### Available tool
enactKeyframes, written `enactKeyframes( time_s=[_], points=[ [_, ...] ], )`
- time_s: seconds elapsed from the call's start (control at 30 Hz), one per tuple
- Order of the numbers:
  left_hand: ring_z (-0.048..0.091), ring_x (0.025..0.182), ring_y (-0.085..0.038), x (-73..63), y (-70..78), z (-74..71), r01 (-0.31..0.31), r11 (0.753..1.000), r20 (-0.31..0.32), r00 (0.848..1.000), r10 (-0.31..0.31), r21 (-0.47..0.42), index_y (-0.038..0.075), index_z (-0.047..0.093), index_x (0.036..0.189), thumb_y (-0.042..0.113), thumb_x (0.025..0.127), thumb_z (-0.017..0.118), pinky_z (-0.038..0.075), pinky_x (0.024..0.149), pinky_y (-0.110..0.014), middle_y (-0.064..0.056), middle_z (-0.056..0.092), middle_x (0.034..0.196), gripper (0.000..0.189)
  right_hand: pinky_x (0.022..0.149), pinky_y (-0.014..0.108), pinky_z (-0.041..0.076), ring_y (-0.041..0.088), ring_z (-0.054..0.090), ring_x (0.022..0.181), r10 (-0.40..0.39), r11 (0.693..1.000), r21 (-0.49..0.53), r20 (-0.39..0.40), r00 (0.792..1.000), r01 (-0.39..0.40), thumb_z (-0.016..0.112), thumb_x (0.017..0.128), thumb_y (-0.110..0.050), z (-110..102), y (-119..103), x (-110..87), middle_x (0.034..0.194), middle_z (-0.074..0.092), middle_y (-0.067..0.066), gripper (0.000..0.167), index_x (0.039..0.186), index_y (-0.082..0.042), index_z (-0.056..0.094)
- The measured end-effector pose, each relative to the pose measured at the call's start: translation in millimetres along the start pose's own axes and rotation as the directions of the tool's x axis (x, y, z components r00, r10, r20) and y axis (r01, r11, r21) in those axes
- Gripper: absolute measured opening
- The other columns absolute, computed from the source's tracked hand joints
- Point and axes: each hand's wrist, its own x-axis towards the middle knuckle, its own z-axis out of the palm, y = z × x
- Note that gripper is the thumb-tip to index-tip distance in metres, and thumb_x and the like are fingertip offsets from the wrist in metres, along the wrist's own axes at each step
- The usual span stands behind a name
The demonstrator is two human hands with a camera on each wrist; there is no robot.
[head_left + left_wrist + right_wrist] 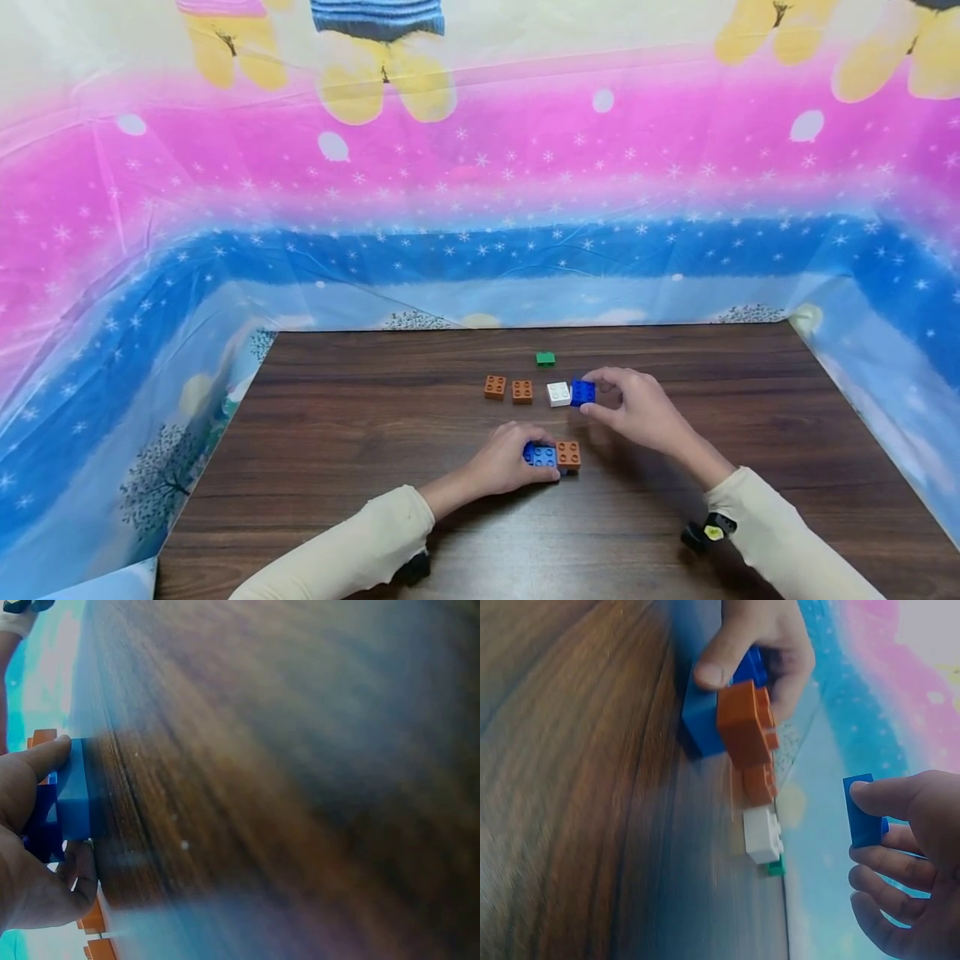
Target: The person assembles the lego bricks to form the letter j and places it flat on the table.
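My left hand [504, 460] grips a small stack of toy building bricks at the near middle of the table. In it, a light blue brick [73, 791] lies at the bottom, with a dark blue brick [43, 825] and an orange brick [568, 454] on top. Light blue studs [544, 457] show between those two. Farther back, my right hand [633, 408] pinches another dark blue brick [582, 392] between thumb and fingers. The right wrist view has this blue brick [865, 811] raised off the tabletop. It overlaps the edge of a white brick [558, 394] in the head view.
Two orange bricks [494, 387] [522, 392] stand left of the white one. Behind them is a green brick [545, 359]. The dark wooden table [337, 417] ends at a patterned cloth backdrop [480, 250], which also hangs along both sides.
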Motion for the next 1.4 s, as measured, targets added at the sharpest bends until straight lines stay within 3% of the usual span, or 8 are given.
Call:
enactKeyframes(
  time_s=[0.3, 0.53, 1.03, 1.4],
  points=[
    [0.062, 0.104, -0.008, 0.1, 0.1, 0.6, -0.022, 1.0, -0.013, 1.0, 0.022, -0.012, 0.016, 0.073, 0.125, 0.038, 0.088, 0.081, 0.045, 0.094, -0.034, 0.004, 0.073, 0.121, 0.044, 0.08, 0.04, 0.056, 0.023, 0.068, 0.099, -0.035, 0.999, -0.008, 0.01, 0.999, 0.035, 0.081, 0.088, -0.026, 6.0, -12.6, -12.7, 0.109, 0.072, 0.003, 0.039, 0.124, -0.013, 0.07],
    [0.059, 0.093, -0.005, 0.1, 0.0, 1.0, -0.02, 1.0, -0.018, 1.0, 0.02, -0.013, 0.017, 0.074, 0.122, 0.038, 0.087, 0.082, 0.043, 0.086, -0.029, 0.005, 0.074, 0.116, 0.042, 0.079, 0.04, 0.057, 0.023, 0.068, 0.1, -0.058, 0.998, 0.012, 0.033, 0.998, 0.057, 0.081, 0.089, -0.026, 11.9, -17.3, -22.6, 0.111, 0.072, 0.002, 0.038, 0.123, -0.014, 0.071],
    [0.057, 0.09, -0.005, 0.9, 0.4, 0.5, -0.007, 1.0, -0.011, 1.0, 0.007, -0.011, 0.017, 0.075, 0.117, 0.04, 0.087, 0.082, 0.043, 0.083, -0.028, 0.005, 0.074, 0.111, 0.038, 0.074, 0.031, 0.054, 0.015, 0.066, 0.094, -0.093, 0.996, 0.005, 0.043, 0.995, 0.093, 0.083, 0.088, -0.027, 24.6, -18.2, -36.1, 0.107, 0.072, -0.005, 0.033, 0.118, -0.018, 0.073],
    [0.06, 0.103, -0.01, 0.2, 0.4, 0.9, 0.002, 1.0, -0.008, 1.0, -0.002, -0.021, 0.018, 0.073, 0.125, 0.039, 0.088, 0.081, 0.044, 0.094, -0.036, 0.004, 0.073, 0.12, 0.043, 0.075, 0.033, 0.055, 0.017, 0.067, 0.095, -0.081, 0.997, 0.003, 0.045, 0.996, 0.081, 0.084, 0.086, -0.026, 31.1, -16.4, -42.2, 0.109, 0.072, -0.004, 0.037, 0.12, -0.017, 0.073]
  ],
)
